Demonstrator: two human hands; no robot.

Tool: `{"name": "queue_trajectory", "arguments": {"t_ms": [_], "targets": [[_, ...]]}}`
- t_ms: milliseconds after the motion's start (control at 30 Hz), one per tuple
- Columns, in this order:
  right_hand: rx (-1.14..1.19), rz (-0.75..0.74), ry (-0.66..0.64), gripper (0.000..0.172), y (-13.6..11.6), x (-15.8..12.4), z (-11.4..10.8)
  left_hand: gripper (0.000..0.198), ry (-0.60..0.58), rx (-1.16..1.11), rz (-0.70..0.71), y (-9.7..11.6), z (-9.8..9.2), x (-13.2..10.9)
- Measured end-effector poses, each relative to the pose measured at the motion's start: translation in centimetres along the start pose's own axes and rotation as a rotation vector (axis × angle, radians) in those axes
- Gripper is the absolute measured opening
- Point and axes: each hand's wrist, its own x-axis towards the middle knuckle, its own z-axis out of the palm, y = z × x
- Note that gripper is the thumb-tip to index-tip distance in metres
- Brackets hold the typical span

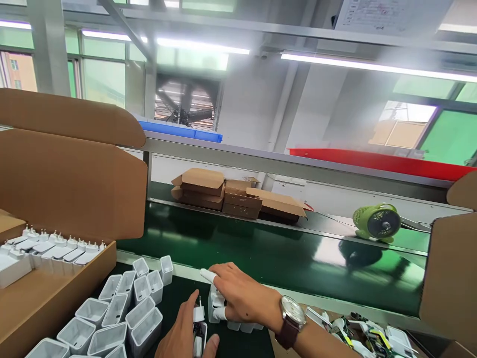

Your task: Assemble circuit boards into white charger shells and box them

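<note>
My left hand (182,328) is at the bottom middle, its thumb and fingers closed around a white plug adapter (198,314). A metal pin points up from the adapter, and dark inner parts show below its white top. Just to the right, my right hand (242,298) reaches in from the right, with white finger covers on its thumb and one finger. Between those two lies a white plastic case (215,301), which the hand grips; its far side is hidden. More white cases (246,327) stand partly under this hand.
Open white cases (112,313) stand on the dark mat at left. Beside them, a cardboard box (74,278) holds rows of plug adapters (63,246). Circuit parts (365,333) lie at lower right. A green belt (242,253) runs behind, with folded cartons (242,199) and a green fan (376,222) beyond.
</note>
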Motion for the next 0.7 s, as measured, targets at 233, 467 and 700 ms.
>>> {"name": "queue_trajectory", "arguments": {"t_ms": [233, 467, 700], "targets": [[0.331, 0.167, 0.19, 0.05, -4.2, -5.1, 2.1, 0.057, 0.202, -0.026, 0.112, -1.2, 0.1, 0.1], [0.582, 0.322, 0.142, 0.065, -5.2, -4.2, 7.3, 0.035, 0.073, -0.09, 0.219, -0.9, -1.4, 0.2], [0.578, 0.349, 0.23, 0.047, -6.4, -3.9, 8.2, 0.024, -0.117, 0.124, 0.186, 1.4, -3.9, -0.4]]}}
